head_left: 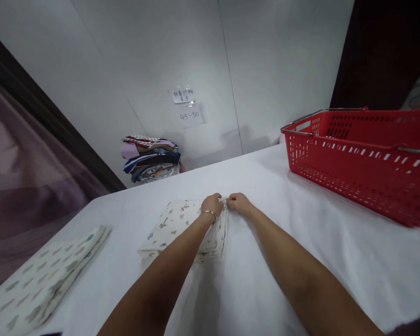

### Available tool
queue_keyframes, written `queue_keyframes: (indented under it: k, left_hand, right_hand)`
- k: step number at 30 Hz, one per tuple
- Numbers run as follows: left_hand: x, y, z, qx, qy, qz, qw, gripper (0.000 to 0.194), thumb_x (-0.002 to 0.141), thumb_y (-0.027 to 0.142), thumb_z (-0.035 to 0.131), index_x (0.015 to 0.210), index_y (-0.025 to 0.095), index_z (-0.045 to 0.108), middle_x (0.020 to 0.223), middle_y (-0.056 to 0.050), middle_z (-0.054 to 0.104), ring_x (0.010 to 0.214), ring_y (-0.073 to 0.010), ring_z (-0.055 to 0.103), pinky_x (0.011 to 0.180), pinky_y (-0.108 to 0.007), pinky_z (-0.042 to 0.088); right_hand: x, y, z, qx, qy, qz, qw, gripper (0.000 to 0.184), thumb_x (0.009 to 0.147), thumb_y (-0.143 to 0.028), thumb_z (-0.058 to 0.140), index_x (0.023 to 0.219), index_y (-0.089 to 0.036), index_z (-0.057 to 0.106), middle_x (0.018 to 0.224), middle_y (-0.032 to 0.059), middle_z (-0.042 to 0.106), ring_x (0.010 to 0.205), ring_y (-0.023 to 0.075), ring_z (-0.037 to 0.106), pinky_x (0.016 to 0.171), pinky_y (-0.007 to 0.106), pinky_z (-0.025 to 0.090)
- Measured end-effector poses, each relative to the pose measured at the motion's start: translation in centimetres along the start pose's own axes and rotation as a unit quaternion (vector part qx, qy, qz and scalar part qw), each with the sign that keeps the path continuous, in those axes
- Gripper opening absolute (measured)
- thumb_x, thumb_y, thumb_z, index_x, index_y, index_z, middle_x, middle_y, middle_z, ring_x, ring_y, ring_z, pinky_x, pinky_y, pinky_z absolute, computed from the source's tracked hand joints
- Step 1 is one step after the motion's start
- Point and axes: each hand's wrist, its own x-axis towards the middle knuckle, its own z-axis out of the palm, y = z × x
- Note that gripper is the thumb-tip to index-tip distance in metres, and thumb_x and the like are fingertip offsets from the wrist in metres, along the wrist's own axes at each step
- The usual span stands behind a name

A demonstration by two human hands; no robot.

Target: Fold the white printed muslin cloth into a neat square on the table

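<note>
We count two folded cloths, two hands, one pile of clothes, two paper signs and one basket. Leftmost, the grey-spotted cloth [38, 280] lies folded near the table's left edge, running out of view at the bottom. Next, past the table's far edge and by the wall, we see one pile of clothes [152, 158], several layers high, in lilac, brown, blue and red; we cannot tell what it rests on.

In the middle, the palm-print cloth [175, 221] lies flat on the table, folded into many layers that show along its right side. Our left hand [213, 205], with one bracelet [209, 213] at the wrist, is over its far right corner, fingers bent; we cannot tell whether they are closed on it. Just beside it, our right hand [238, 203] has its fingertips pinched together on the edge of that corner. At the right stands one red basket [353, 161], with two metal handles [301, 132] visible.

The table [266, 289] has a white, lightly creased cover. Around it, we see a pinkish curtain [28, 186] at left, then a pale wall [266, 60] with two signs [192, 115], the lower reading "45-50", and a dark panel [378, 56] at right.
</note>
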Motion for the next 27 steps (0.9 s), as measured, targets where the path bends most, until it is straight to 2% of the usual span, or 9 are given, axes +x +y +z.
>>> queue_keyframes:
  k: [4, 8, 12, 18, 23, 27]
  left_hand:
    - [-0.1, 0.0, -0.1, 0.009, 0.004, 0.005, 1.0, 0.025, 0.076, 0.031, 0.049, 0.098, 0.025, 0.058, 0.095, -0.005, 0.066, 0.087, -0.02, 0.06, 0.07, -0.028, 0.043]
    - [-0.3, 0.2, -0.1, 0.026, 0.006, 0.014, 1.0, 0.021, 0.077, 0.029, 0.048, 0.095, 0.024, 0.056, 0.091, -0.005, 0.065, 0.085, -0.0205, 0.06, 0.068, -0.028, 0.043]
    - [-0.7, 0.5, 0.0, 0.045, 0.004, 0.027, 0.999, 0.019, 0.077, 0.026, 0.047, 0.095, 0.023, 0.054, 0.092, -0.007, 0.065, 0.086, -0.0209, 0.059, 0.069, -0.029, 0.042]
    - [-1.8, 1.1, 0.4, 0.071, -0.003, 0.049, 0.996, 0.023, 0.076, 0.03, 0.051, 0.098, 0.022, 0.049, 0.099, -0.008, 0.061, 0.092, -0.0213, 0.057, 0.074, -0.031, 0.041]
    - [-2.1, 1.3, 0.5, 0.067, 0.003, 0.042, 0.997, 0.027, 0.074, 0.03, 0.052, 0.099, 0.021, 0.048, 0.101, -0.009, 0.06, 0.092, -0.0223, 0.058, 0.072, -0.032, 0.042]
    - [-1.8, 0.8, 0.2, 0.021, 0.003, 0.005, 1.0, 0.024, 0.074, 0.026, 0.05, 0.098, 0.022, 0.053, 0.1, -0.008, 0.063, 0.093, -0.0225, 0.058, 0.074, -0.031, 0.042]
  right_hand:
    - [0.0, -0.4, 0.2, 0.017, 0.005, 0.026, 1.0, 0.012, 0.064, -0.026, 0.056, 0.062, -0.015, 0.06, 0.055, -0.0041, 0.053, 0.053, 0.0077, 0.043, 0.05, 0.019, 0.03]
    - [0.0, -1.2, 0.4, 0.049, 0.008, 0.069, 0.996, 0.006, 0.062, -0.02, 0.055, 0.059, -0.015, 0.056, 0.049, -0.0052, 0.049, 0.048, 0.0067, 0.041, 0.047, 0.018, 0.028]
    - [-0.2, -2.0, 0.4, 0.093, 0.003, 0.127, 0.988, 0.011, 0.063, -0.019, 0.053, 0.053, -0.016, 0.05, 0.04, -0.0063, 0.042, 0.039, 0.0059, 0.036, 0.04, 0.019, 0.026]
    - [-0.3, -2.7, 0.3, 0.143, -0.014, 0.197, 0.97, 0.016, 0.064, -0.019, 0.052, 0.05, -0.017, 0.044, 0.034, -0.0061, 0.04, 0.031, 0.0052, 0.03, 0.033, 0.019, 0.02]
    - [-0.3, -2.7, 0.4, 0.163, -0.025, 0.21, 0.964, 0.017, 0.067, -0.022, 0.053, 0.052, -0.017, 0.046, 0.034, -0.0064, 0.039, 0.03, 0.0046, 0.029, 0.032, 0.019, 0.018]
    - [-0.1, -2.4, -0.1, 0.162, -0.046, 0.2, 0.965, 0.014, 0.067, -0.023, 0.054, 0.056, -0.015, 0.053, 0.037, -0.0052, 0.044, 0.031, 0.0044, 0.031, 0.032, 0.018, 0.019]
